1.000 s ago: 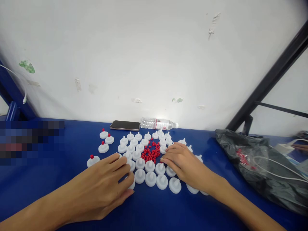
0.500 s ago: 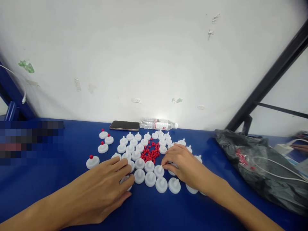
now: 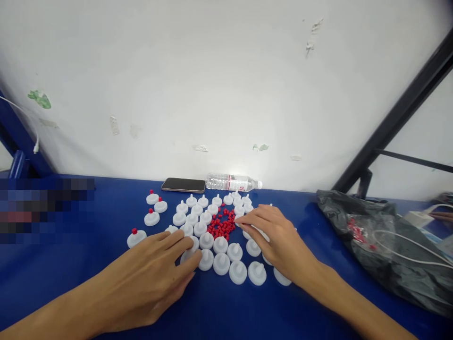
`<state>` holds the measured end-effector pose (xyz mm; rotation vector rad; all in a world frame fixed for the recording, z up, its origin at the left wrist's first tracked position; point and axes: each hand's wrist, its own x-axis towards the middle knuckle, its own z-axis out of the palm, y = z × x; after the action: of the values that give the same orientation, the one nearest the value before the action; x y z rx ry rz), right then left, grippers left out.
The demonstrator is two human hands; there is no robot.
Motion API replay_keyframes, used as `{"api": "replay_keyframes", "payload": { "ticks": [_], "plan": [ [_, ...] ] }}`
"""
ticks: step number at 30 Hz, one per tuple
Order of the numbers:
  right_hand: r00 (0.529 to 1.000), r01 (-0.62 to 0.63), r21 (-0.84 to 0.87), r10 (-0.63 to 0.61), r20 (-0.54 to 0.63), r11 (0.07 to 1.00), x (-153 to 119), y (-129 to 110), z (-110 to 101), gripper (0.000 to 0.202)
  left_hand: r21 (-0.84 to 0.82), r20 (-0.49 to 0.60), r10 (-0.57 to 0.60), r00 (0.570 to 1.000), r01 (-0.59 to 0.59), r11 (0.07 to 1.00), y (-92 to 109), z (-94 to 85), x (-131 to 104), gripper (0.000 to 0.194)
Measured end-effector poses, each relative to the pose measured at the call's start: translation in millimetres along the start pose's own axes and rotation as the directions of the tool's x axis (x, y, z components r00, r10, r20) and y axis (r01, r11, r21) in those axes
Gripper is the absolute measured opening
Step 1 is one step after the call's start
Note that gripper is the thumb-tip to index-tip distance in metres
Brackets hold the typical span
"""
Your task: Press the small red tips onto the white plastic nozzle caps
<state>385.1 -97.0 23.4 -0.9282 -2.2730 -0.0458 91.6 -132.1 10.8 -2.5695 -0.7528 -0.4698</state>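
Note:
Many white round caps with nozzles (image 3: 221, 264) stand on the blue table around a loose pile of small red caps (image 3: 221, 226). My left hand (image 3: 155, 274) rests at the left front of the white caps, fingers apart and bent over them, touching one near its fingertips. My right hand (image 3: 276, 241) hovers over the right side of the group. Its thumb and fingers come close together beside the red pile, and whatever is between the tips is too small to make out. At the left, several white caps with red tips (image 3: 152, 217) stand apart.
A phone (image 3: 183, 184) and a clear bottle (image 3: 233, 182) lie at the back by the wall. On the right, a dark plastic bag (image 3: 399, 264) carries a clear bag of red pieces (image 3: 364, 234) and a white cable (image 3: 410, 257). A dark metal bar slants at the right.
My right hand has moved up and slightly left toward the red pile, uncovering white caps below it. My left hand has shifted slightly, its fingertips a little farther right.

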Motion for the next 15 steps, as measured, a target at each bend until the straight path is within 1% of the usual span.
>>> {"api": "replay_keyframes", "payload": {
  "ticks": [3, 6, 8, 11, 15],
  "plan": [
    [0.996, 0.055, 0.042, -0.051, -0.077, 0.998, -1, -8, -2, 0.013, -0.01, -0.047, -0.033, 0.998, 0.033, 0.999, 2, -2.6, 2, 0.036],
    [0.988, 0.11, 0.065, -0.102, -0.119, 0.992, -2, -19, -4, 0.01, -0.027, -0.128, -0.077, 0.989, 0.074, 0.997, 4, -2.2, 2, 0.034],
    [0.979, 0.163, 0.088, -0.15, -0.14, 0.983, -4, -27, -5, 0.009, -0.072, -0.142, -0.095, 0.985, 0.085, 0.994, 3, -0.5, 1, 0.031],
    [0.965, 0.242, 0.127, -0.225, -0.139, 0.962, -6, -35, -5, 0.01, -0.133, -0.135, -0.13, 0.982, 0.112, 0.985, 2, 2.7, 0, 0.03],
    [0.953, 0.297, 0.125, -0.286, -0.1, 0.947, -8, -41, -2, 0.018, -0.129, -0.152, -0.144, 0.978, 0.125, 0.984, 4, 5.0, -1, 0.028]
  ]
}}
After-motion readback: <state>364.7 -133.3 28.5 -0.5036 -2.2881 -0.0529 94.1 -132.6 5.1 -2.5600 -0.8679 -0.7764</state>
